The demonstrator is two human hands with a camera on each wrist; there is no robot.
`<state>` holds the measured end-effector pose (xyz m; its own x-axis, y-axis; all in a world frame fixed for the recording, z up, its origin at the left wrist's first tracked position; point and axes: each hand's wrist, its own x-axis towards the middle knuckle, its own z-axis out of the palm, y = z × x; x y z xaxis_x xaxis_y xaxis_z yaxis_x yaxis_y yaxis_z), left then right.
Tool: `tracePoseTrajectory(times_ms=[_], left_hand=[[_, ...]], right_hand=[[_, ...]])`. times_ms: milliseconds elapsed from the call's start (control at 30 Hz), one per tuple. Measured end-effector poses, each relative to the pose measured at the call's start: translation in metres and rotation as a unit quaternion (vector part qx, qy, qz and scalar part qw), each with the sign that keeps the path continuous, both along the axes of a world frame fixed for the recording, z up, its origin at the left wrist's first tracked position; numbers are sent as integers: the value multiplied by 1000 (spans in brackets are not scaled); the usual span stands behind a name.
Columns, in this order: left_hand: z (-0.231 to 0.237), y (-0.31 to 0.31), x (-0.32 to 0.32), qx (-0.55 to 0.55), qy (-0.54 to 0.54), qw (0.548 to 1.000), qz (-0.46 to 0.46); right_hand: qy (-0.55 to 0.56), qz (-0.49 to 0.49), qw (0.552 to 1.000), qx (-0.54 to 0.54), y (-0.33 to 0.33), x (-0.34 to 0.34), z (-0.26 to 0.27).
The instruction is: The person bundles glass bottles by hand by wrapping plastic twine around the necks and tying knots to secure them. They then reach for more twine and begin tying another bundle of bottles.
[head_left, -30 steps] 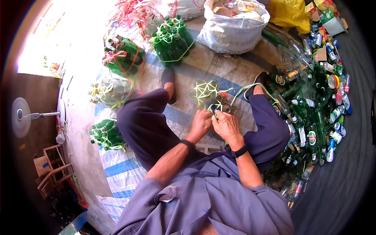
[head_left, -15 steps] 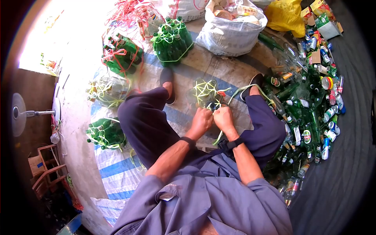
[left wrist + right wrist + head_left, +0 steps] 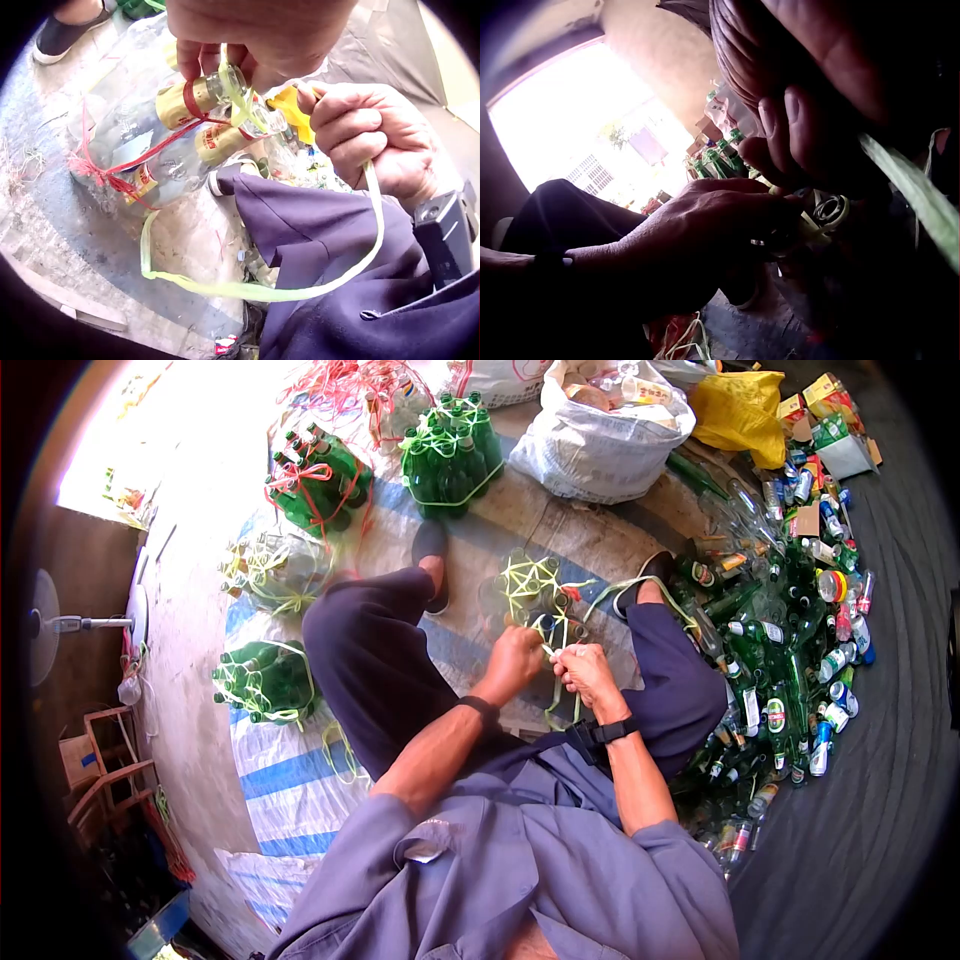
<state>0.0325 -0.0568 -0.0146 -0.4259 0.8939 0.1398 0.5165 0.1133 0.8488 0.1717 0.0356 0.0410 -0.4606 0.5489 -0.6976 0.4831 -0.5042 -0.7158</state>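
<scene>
In the head view a bundle of clear glass bottles (image 3: 530, 582) stands between the person's feet, its tops laced with yellow-green plastic strap (image 3: 520, 575). The left hand (image 3: 517, 658) is at the near bottle necks. From the left wrist, its fingertips (image 3: 238, 54) pinch the strap beside a gold-labelled neck (image 3: 176, 105). Curled fingers of the right hand (image 3: 588, 670) grip the strap close by, and a long tail (image 3: 315, 289) loops down from that fist. Red string (image 3: 161, 142) also wraps these bottles. In the dark right wrist view, both hands nearly meet over the bottle tops.
Tied bundles of green bottles (image 3: 452, 460) and clear bottles (image 3: 275, 572) stand ahead and to the left. Loose bottles and cans (image 3: 790, 630) pile up on the right. A white sack (image 3: 600, 455) stands ahead, and a fan (image 3: 45, 625) is at far left.
The two hands were close together, both as fists half a second ago. Now the right hand has moved slightly down and right and turned, with strap stretching between it and the bottle tops.
</scene>
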Motion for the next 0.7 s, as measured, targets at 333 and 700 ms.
tracePoseTrajectory(times_ms=[333, 700], left_hand=[[-10, 4, 3, -22, -78, 995, 49], [-14, 6, 0, -69, -132, 988, 49]], right_hand=[[39, 168, 984, 53, -2, 19, 14], [22, 78, 994, 73, 10, 0, 31]])
